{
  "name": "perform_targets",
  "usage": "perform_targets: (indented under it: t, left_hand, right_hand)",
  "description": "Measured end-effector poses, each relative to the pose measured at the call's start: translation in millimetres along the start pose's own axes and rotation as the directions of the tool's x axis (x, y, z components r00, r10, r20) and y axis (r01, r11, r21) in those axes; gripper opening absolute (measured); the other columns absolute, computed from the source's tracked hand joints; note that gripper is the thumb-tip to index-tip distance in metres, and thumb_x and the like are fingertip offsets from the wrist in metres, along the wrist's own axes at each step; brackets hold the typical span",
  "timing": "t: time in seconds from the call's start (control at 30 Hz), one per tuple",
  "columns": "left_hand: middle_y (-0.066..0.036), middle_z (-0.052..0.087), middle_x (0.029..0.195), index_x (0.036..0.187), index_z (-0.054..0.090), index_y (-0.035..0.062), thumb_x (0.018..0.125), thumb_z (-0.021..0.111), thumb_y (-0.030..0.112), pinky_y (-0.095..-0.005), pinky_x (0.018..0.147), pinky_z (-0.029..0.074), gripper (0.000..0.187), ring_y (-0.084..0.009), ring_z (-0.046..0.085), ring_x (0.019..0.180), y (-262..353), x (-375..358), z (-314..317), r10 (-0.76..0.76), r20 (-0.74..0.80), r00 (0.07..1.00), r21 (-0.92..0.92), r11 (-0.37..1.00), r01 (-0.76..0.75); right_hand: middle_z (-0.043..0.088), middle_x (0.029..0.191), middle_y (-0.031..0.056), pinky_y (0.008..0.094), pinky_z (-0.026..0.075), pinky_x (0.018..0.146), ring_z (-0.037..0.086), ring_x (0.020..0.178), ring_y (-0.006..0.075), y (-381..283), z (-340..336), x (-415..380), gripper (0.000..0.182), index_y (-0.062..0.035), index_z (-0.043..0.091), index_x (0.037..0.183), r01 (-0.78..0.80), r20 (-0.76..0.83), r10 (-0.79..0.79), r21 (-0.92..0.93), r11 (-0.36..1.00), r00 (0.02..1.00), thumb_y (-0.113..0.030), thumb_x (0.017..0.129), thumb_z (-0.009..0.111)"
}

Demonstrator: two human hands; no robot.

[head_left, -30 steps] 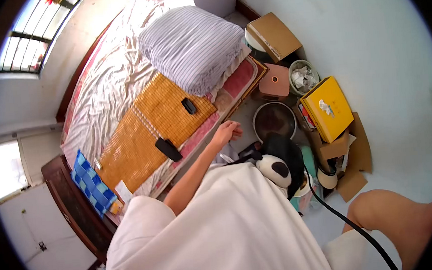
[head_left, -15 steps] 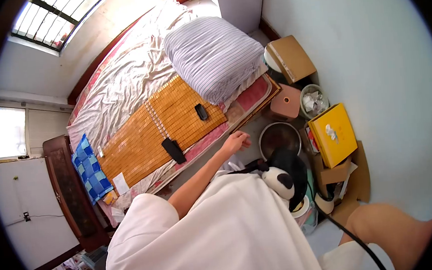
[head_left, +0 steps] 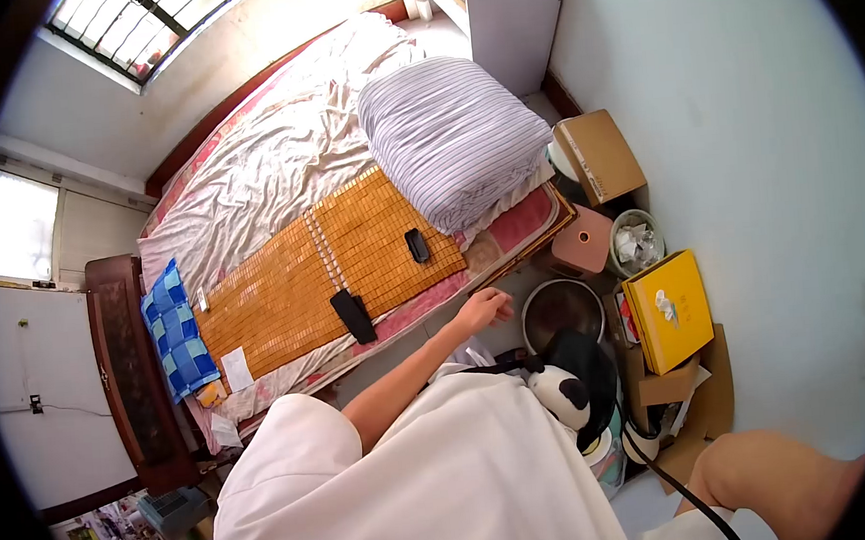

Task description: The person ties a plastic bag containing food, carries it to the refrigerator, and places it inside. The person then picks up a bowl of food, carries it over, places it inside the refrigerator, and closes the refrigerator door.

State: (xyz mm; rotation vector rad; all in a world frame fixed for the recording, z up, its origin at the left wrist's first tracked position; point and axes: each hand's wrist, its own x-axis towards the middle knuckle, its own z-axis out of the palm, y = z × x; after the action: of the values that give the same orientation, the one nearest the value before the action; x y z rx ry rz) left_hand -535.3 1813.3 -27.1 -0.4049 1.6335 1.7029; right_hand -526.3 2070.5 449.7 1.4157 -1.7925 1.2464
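Note:
My left hand (head_left: 484, 312) reaches across in front of my white shirt (head_left: 447, 480), loosely bent, with nothing visible in it. It hovers near the bed's front edge, just left of a round metal basin (head_left: 563, 311) on the floor. Below the hand a black bag with a panda-like plush face (head_left: 562, 397) rests against my front, its black strap running to the left. At lower right my right arm (head_left: 768, 475) is bent out to the side, and its hand lies outside the frame.
On the bed are a bamboo mat (head_left: 284, 290), a folded striped quilt (head_left: 455, 138), a black pouch (head_left: 354, 317), a dark case (head_left: 417, 245) and a blue checked pillow (head_left: 178, 333). Along the wall stand a pink bin (head_left: 583, 240), a wastebasket (head_left: 637, 244), a yellow box (head_left: 670, 312) and a cardboard box (head_left: 600, 156).
My view has shifted, so the bed and boxes appear lower. My left hand sits slightly lower in view, its fingers a little more gathered.

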Motion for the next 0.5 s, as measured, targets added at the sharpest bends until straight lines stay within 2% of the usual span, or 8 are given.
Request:
perform_targets:
  t: [0.1, 0.23, 0.3, 0.4, 0.5]
  left_hand:
    - [-0.01, 0.069, 0.099, 0.116, 0.058, 0.0054, 0.098, 0.044, 0.029, -0.0332, 0.072, 0.052, 0.033, -0.019, 0.067, 0.087, -6.5, -2.5, -7.5, 0.053, 0.003, 0.999, 0.005, 0.999, -0.053]
    - [-0.01, 0.067, 0.1, 0.117, 0.056, 0.0033, 0.101, 0.044, 0.031, -0.0337, 0.078, 0.052, 0.034, -0.0202, 0.065, 0.092, -5.0, -12.1, -14.1, 0.013, 0.004, 1.0, 0.016, 1.0, -0.013]
    - [-0.01, 0.069, 0.096, 0.114, 0.059, 0.0043, 0.097, 0.045, 0.029, -0.0322, 0.07, 0.053, 0.033, -0.0192, 0.067, 0.084, -6.8, -8.9, -15.4, 0.047, -0.02, 0.999, 0.012, 0.999, -0.046]
    - [-0.009, 0.069, 0.095, 0.112, 0.059, 0.0041, 0.097, 0.045, 0.029, -0.0327, 0.07, 0.053, 0.032, -0.019, 0.067, 0.083, 3.7, -12.3, -16.1, -0.018, -0.026, 0.999, 0.028, 0.999, 0.019]
    - [-0.009, 0.069, 0.094, 0.111, 0.059, 0.0043, 0.097, 0.046, 0.029, -0.0329, 0.07, 0.053, 0.032, -0.0188, 0.067, 0.083, 1.0, -14.4, -18.0, 0.04, -0.015, 0.999, 0.028, 0.999, -0.04]
  right_hand:
    - [0.05, 0.129, -0.0046, 0.0312, 0.049, 0.081, 0.044, 0.123, 0.0136, -1.8, 5.7, 4.1, 0.044, -0.0331, 0.051, 0.131, 0.006, -0.003, -0.006, 0.009, 1.0, 1.0, -0.051, 0.092, 0.057]
    - [0.051, 0.129, -0.0044, 0.031, 0.049, 0.081, 0.044, 0.123, 0.0136, -1.8, 12.9, 10.6, 0.043, -0.0329, 0.052, 0.131, 0.008, -0.012, -0.008, 0.006, 1.0, 1.0, -0.051, 0.092, 0.056]
    - [0.051, 0.129, -0.0043, 0.0308, 0.049, 0.081, 0.044, 0.123, 0.0136, -1.1, 13.1, 12.0, 0.043, -0.0327, 0.052, 0.131, 0.01, -0.002, -0.01, 0.006, 1.0, 1.0, -0.051, 0.092, 0.056]
    - [0.051, 0.129, -0.0042, 0.0307, 0.049, 0.08, 0.044, 0.123, 0.0136, -4.4, 11.4, 12.3, 0.043, -0.0325, 0.052, 0.13, 0.015, 0.016, -0.014, -0.022, 1.0, 1.0, -0.051, 0.092, 0.056]
    - [0.051, 0.129, -0.004, 0.0305, 0.049, 0.08, 0.044, 0.123, 0.0136, -6.9, 14.2, 13.3, 0.042, -0.0323, 0.053, 0.13, 0.01, 0.0, -0.01, -0.016, 1.0, 1.0, -0.051, 0.092, 0.056]
